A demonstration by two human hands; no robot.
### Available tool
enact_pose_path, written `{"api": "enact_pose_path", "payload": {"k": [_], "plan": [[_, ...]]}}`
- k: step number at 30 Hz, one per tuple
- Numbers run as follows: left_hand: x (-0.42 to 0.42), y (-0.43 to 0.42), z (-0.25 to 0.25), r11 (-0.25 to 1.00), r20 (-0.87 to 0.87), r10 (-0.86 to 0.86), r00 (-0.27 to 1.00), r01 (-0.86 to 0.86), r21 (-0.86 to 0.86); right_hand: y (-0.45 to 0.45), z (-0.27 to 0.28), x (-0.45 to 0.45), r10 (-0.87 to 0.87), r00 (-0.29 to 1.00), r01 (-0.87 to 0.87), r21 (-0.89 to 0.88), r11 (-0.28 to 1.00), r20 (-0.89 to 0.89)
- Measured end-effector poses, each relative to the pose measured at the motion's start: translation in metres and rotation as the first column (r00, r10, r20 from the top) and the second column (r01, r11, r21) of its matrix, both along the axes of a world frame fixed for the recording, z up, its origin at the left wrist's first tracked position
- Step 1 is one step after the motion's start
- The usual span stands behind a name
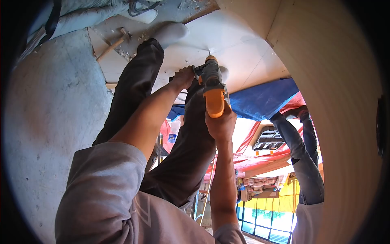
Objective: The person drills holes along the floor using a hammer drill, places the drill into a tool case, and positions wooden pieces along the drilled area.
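Note:
An orange and black power drill (pixel 214 87) points toward the top of the view, its thin bit meeting a pale board (pixel 243 55). My right hand (pixel 222 124) is wrapped round the drill's rear grip. Around the side handle near the front of the drill, my left hand (pixel 185 77) is closed, its fingers partly hidden. My feet rest on the board, one in a grey sock or shoe (pixel 171 34) left of the bit, the other partly hidden behind the drill.
A hammer (pixel 111 48) lies at upper left near debris. At right are a curved wooden panel (pixel 325 81), a blue sheet (pixel 260 99), an open tool case (pixel 269 139) and another person's legs (pixel 298 150), appearing upside down. A worn grey surface (pixel 53 105) fills the left.

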State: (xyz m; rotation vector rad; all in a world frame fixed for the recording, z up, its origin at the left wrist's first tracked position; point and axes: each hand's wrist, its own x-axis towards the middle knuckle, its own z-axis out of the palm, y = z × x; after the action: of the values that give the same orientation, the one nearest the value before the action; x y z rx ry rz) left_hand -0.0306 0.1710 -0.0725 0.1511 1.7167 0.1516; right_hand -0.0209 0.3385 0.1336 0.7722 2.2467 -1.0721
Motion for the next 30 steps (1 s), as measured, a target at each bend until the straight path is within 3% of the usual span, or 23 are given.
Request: {"api": "enact_pose_path", "payload": {"k": [5, 16, 22, 25, 30], "plan": [[0.001, 0.0, 0.002, 1.0, -0.017, 0.0, 1.0, 0.001, 0.025, 0.002, 0.002, 0.001, -0.007, 0.999, 0.006, -0.023, 1.0, -0.036], [0.023, -0.017, -0.028, 0.99, -0.085, -0.085, 0.993, 0.094, 0.104, -0.007, 0.003, 0.01, -0.043, 0.997, 0.045, -0.026, 0.999, 0.066], [0.022, -0.025, -0.043, 0.986, 0.0, -0.089, 0.996, 0.088, 0.138, -0.015, 0.008, -0.018, -0.001, 0.986, -0.007, 0.048, 0.999, 0.166], [0.024, -0.021, -0.042, 0.98, -0.037, -0.068, 0.997, 0.074, 0.183, -0.01, 0.004, -0.021, 0.062, 0.986, -0.077, 0.091, 0.993, 0.156], [0.017, -0.012, -0.03, 0.995, 0.047, -0.035, 0.998, 0.03, 0.098, -0.004, 0.003, -0.018, -0.025, 0.992, 0.019, 0.044, 0.999, 0.128]]}}
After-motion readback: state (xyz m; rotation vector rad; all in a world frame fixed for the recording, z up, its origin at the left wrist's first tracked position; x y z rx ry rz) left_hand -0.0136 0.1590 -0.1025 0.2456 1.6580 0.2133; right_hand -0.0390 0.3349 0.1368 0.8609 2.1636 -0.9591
